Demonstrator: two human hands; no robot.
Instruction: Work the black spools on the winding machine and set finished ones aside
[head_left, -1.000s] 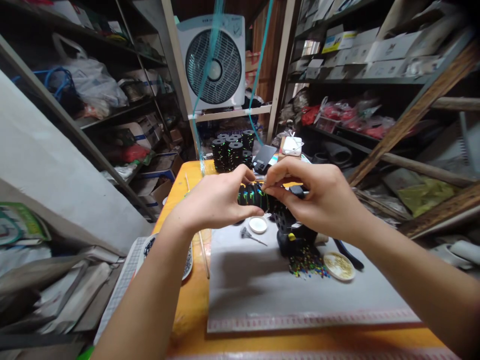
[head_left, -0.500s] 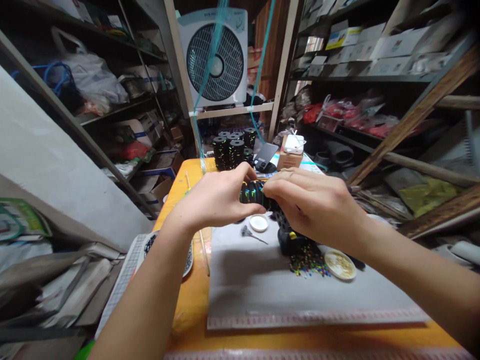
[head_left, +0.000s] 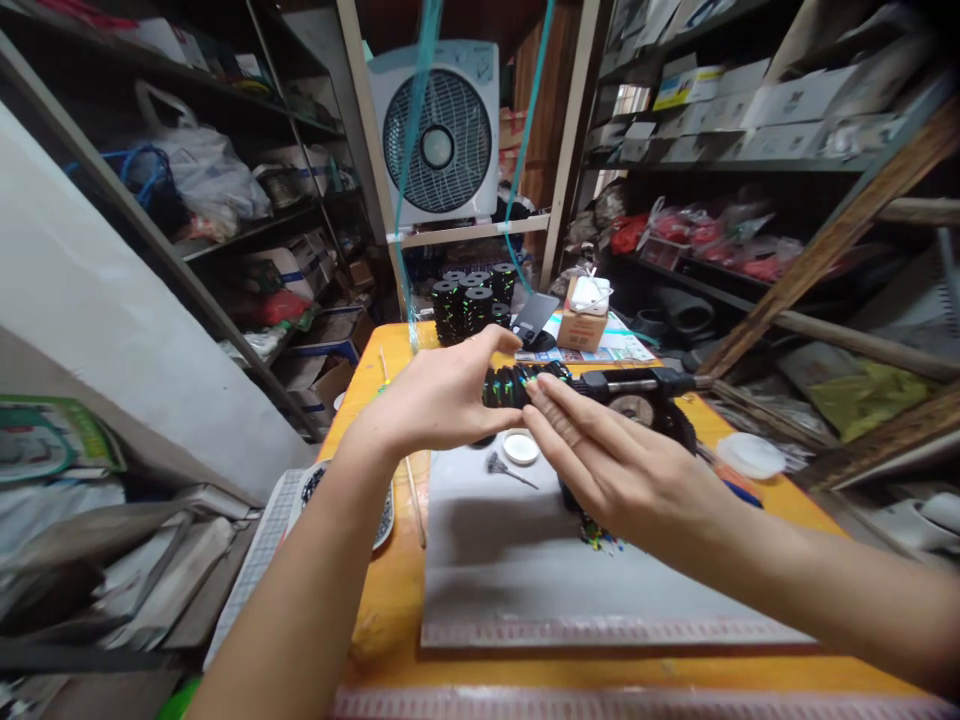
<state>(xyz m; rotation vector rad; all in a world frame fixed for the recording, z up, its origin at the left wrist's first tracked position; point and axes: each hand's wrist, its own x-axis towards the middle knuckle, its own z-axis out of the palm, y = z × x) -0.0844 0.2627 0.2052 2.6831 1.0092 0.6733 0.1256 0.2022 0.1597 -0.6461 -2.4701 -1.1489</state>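
In the head view, the left hand (head_left: 431, 395) is positioned at the left end of a black ringed cylinder (head_left: 506, 388) carrying green, blue and yellow bits. Its thumb and index finger are spread in an open C, the thumb along the lower side and the index finger above; the rear fingers are hidden, so closure on the part cannot be confirmed. The right hand (head_left: 622, 455) approaches from the opposite side, back of the hand toward the camera, its fingers extended and laid close together, fingertips at the cylinder's front surface; whether they pinch anything cannot be determined. The cylinder lies roughly horizontal between the hands, in line with a black fixture with a metal rod (head_left: 637, 381), which extends to the right. Below the assembly, a grey board (head_left: 510, 570) covers part of the yellow table (head_left: 386, 640). The board bears a small white dish (head_left: 520, 447), a dark brush (head_left: 510, 468) and loose coloured beads (head_left: 600, 537), partly covered by the right hand. A thin stick (head_left: 415, 500) lies along the board's left edge, beside a tray of dark pieces (head_left: 387, 520). Behind the hands stand black spools (head_left: 478, 305) and a cardboard box (head_left: 583, 330) supporting a white device (head_left: 591, 294)
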